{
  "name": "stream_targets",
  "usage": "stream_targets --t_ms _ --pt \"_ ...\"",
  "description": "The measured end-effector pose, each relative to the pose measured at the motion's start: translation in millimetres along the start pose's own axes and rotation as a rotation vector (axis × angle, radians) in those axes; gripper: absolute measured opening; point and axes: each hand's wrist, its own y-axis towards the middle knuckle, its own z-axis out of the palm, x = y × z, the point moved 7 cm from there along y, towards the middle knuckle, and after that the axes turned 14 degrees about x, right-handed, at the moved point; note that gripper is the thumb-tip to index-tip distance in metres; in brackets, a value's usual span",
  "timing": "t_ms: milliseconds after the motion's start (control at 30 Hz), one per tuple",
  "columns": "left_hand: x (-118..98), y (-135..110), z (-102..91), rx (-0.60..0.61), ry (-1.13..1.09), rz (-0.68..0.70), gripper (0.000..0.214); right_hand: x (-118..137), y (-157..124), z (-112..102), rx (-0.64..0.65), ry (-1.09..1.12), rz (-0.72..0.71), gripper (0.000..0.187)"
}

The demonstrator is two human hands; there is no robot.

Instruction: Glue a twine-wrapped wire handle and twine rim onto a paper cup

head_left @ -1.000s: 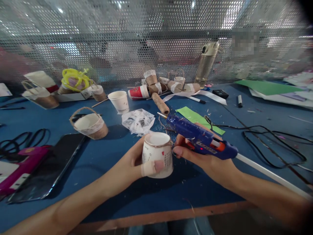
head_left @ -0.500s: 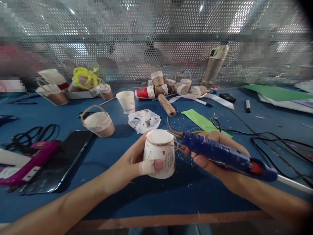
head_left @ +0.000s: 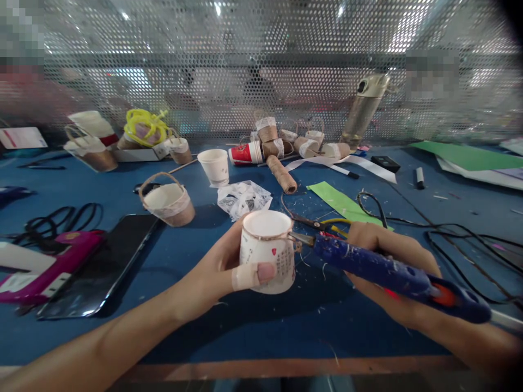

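My left hand [head_left: 223, 269] is wrapped round a small white paper cup [head_left: 267, 256] held upside down above the blue table [head_left: 183, 332]; the thumb has a bandage on it. A strand of brown twine runs round the cup's upper rim. My right hand [head_left: 388, 261] grips a blue hot glue gun [head_left: 379, 267] with its metal nozzle touching the cup's right side just under the twine. The glue stick sticks out behind the gun.
A twine-wrapped cup basket [head_left: 167, 201], a black phone [head_left: 98, 264], a pink device [head_left: 44, 267] and black cables [head_left: 449, 228] lie around. Further back are a white cup [head_left: 214, 166], crumpled plastic [head_left: 243, 198], a twine spool [head_left: 281, 174], green paper [head_left: 339, 201], several finished baskets and a bottle [head_left: 363, 109].
The glue gun swung down from above the cup until its nozzle met the cup's right side. My left hand kept hold of the cup, lifting it slightly.
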Motion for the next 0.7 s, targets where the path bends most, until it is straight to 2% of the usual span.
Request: stream_targets --t_ms 400,700 --pt "-4 -3 -2.0 -0.100 0.212 -0.010 0.054 10 -1 -1 -0.035 -0.179 -0.071 0.025" --pt "-7 -4 0.7 -0.114 0.209 0.011 0.057 8 -4 -2 -0.048 -0.253 0.019 0.026"
